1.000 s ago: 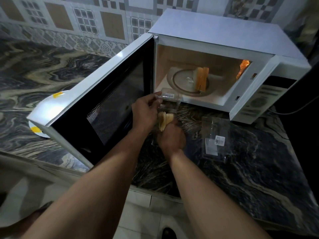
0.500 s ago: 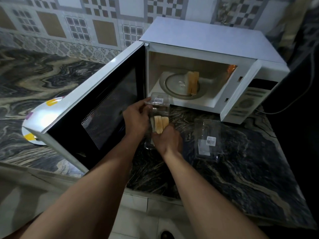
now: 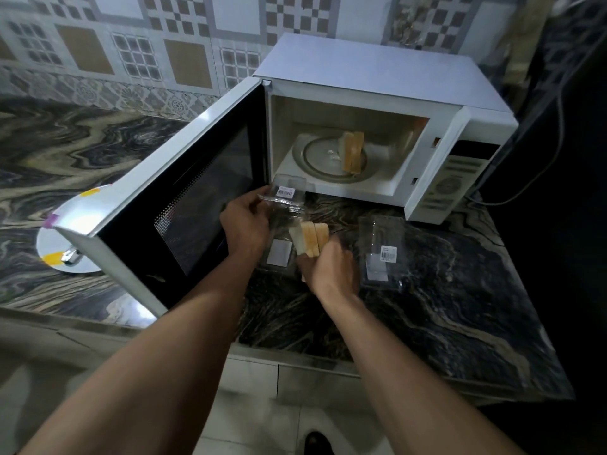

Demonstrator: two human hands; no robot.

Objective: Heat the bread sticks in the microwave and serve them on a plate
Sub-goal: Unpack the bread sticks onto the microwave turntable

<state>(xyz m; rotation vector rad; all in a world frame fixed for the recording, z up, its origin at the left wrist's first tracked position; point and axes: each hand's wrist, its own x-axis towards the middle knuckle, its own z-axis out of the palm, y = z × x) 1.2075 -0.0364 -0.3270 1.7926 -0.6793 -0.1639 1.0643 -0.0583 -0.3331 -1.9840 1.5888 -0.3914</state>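
Note:
The white microwave (image 3: 377,70) stands at the back with its door (image 3: 184,198) swung wide to the left. Inside, on the glass turntable (image 3: 315,159), lie a couple of bread sticks (image 3: 353,152). In front of the opening my left hand (image 3: 244,224) holds a clear plastic pack (image 3: 285,198) by its lid. My right hand (image 3: 331,267) grips several pale bread sticks (image 3: 310,239), lifted partly out of that pack. A white plate (image 3: 62,244) with coloured patches sits on the counter at the left, half hidden behind the door.
A second, empty clear plastic pack (image 3: 381,251) lies on the dark marble counter (image 3: 443,307) right of my hands. A cable (image 3: 538,172) hangs beside the microwave's right side. The counter's front edge runs just below my forearms.
My right hand has drawn the bread sticks further up and out of the pack. The left hand has stayed on the pack. The head camera has shifted, so the scene sits more to the right.

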